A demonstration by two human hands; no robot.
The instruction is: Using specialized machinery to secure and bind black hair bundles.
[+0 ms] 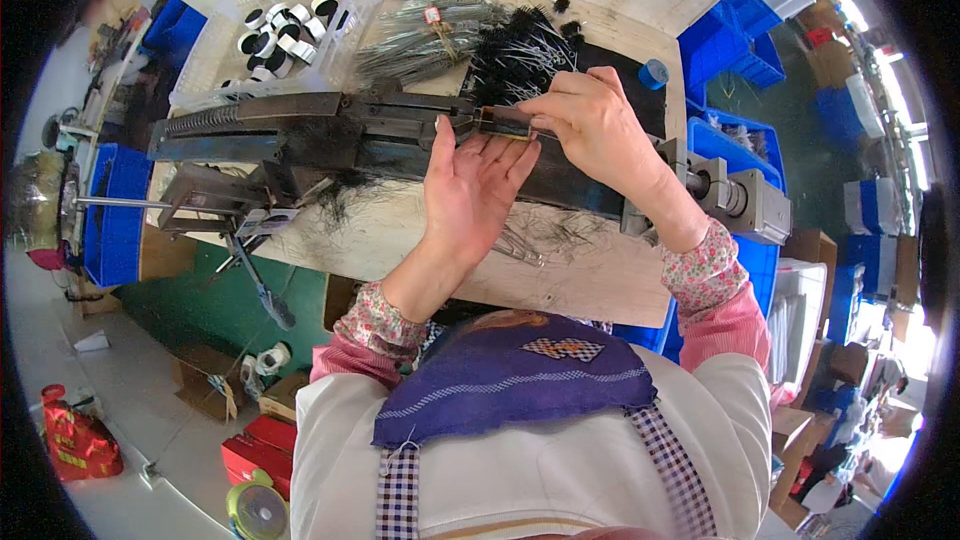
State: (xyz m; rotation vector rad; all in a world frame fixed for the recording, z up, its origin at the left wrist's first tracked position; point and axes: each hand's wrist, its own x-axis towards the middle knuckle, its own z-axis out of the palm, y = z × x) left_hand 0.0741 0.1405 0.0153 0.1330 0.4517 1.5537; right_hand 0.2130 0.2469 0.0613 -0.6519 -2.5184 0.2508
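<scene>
A long dark metal machine [400,125] crosses the bench in front of me. My left hand [470,188] is palm up against its near side, fingers stretched out and thumb apart. The fingertips lie at a small brass-coloured edge [512,136] on the machine. My right hand [585,120] comes in from the right, thumb and fingers pinched together at the same spot. Whatever is between those fingers is too small to make out. Right behind the hands lies a heap of black-bristled wire brushes [522,55].
A clear plastic basket [215,70] holds several black-and-white round pieces. Beside it lies a bundle of thin metal wires [425,45]. A blue tape roll [653,74] rests at the back right. Loose black bristles [340,195] litter the machine. Blue bins [735,145] stand right of the bench.
</scene>
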